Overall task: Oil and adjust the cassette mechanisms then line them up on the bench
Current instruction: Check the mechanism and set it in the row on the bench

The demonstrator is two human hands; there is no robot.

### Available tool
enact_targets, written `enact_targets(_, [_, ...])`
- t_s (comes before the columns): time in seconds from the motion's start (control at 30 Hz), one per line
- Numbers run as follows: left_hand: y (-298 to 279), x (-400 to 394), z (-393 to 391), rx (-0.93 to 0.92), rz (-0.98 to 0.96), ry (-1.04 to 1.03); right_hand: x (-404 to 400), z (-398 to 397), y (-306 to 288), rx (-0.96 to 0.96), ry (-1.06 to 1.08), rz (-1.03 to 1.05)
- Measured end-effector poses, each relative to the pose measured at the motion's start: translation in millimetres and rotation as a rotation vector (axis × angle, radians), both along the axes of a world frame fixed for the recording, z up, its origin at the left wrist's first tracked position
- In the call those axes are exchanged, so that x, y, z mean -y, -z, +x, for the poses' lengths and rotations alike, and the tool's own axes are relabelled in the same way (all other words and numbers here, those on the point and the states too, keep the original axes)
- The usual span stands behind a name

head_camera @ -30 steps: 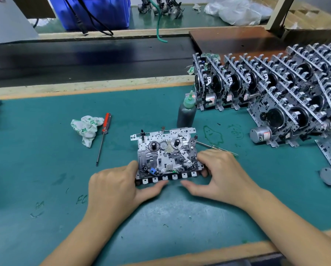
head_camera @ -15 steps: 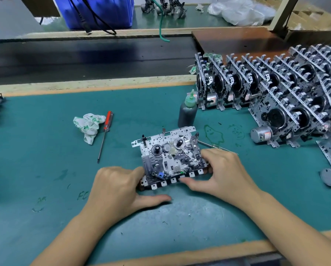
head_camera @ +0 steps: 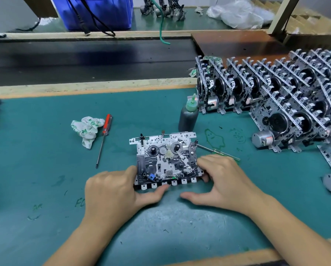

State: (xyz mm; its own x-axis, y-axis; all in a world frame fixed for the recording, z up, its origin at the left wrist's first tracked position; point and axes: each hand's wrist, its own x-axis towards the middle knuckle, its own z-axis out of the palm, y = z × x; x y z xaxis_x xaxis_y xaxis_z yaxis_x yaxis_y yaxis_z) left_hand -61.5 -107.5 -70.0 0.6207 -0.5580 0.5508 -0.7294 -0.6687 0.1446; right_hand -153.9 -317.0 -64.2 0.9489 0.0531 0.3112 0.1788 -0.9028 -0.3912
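Observation:
One cassette mechanism (head_camera: 165, 160), a metal plate with reels, gears and a small blue part, lies flat on the green mat. My left hand (head_camera: 112, 192) grips its left edge, thumb along the row of white tabs at its front. My right hand (head_camera: 222, 179) holds its right edge with curled fingers, thumb stretched out on the mat. A dark oil bottle (head_camera: 188, 116) with a green nozzle stands just behind the mechanism. Several finished mechanisms (head_camera: 275, 93) stand upright in rows at the right.
A red-handled screwdriver (head_camera: 104, 135) and a crumpled cloth (head_camera: 87, 129) lie to the left. A thin metal tool (head_camera: 216, 150) lies behind my right hand. Loose motors (head_camera: 262, 139) sit before the rows. A dark conveyor (head_camera: 84, 60) runs behind the bench edge.
The mechanism was twisted and lifted at its left half a second ago; it now sits square and flat again. Both hands stayed at its sides.

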Motion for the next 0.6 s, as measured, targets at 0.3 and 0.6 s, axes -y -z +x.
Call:
enact_targets(0.3, [-0.5, -2.2, 5.3, -0.033, -0.035, 0.104, -3.7, 1.2, 1.4, 0.037, 0.04, -0.033])
enact_targets(0.6, [-3.6, -3.2, 3.3, -0.034, -0.107, 0.294, -3.1, -2.3, -3.1, 0.046, 0.116, -0.027])
